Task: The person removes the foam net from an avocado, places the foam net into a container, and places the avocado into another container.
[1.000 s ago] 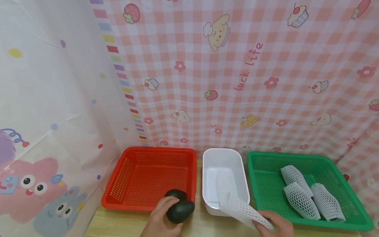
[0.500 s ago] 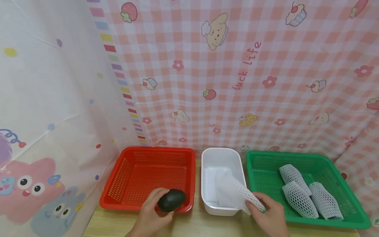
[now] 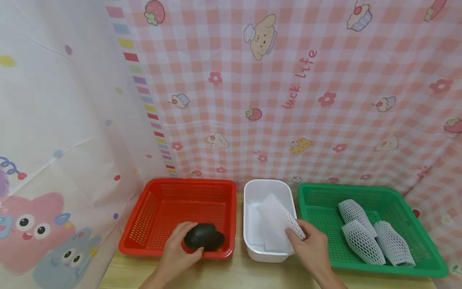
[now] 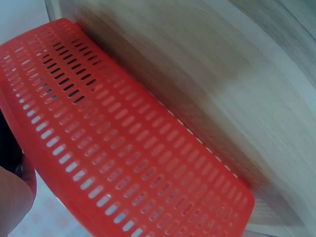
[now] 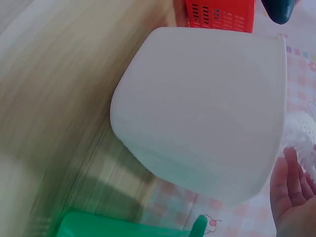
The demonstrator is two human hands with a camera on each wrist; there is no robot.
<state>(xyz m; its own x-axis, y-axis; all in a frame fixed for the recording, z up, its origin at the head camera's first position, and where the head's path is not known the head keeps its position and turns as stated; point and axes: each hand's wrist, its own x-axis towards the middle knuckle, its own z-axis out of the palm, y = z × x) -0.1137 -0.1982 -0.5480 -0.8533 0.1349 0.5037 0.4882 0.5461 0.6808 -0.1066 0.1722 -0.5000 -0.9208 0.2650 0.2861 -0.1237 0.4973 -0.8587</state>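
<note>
My left hand [image 3: 178, 251] holds a dark green avocado [image 3: 198, 236] over the near right part of the red basket [image 3: 140, 253]. A second dark avocado [image 3: 217, 242] shows just behind it, partly hidden. My right hand [image 3: 311, 245] pinches the end of a white foam net sleeve [image 3: 276, 212], which hangs limp over the white tub [image 3: 247, 224]. More white material lies below the sleeve in the tub; whether it is a separate piece I cannot tell. In the right wrist view, the fingers of my right hand [image 5: 292, 197] are beside the tub's rim, by the net [image 5: 300, 136].
To the right stands a green basket [image 3: 364, 270] with 3 net-sleeved items [image 3: 362, 243] in its right half. The baskets and tub stand side by side on a wooden table [image 3: 231, 277]. A pink checked cloth [image 3: 274, 120] hangs close behind them.
My left hand has moved left and lowered the avocado over the red basket, beside the other one. My right hand has shifted left and up, bringing the net sleeve further over the tub.
</note>
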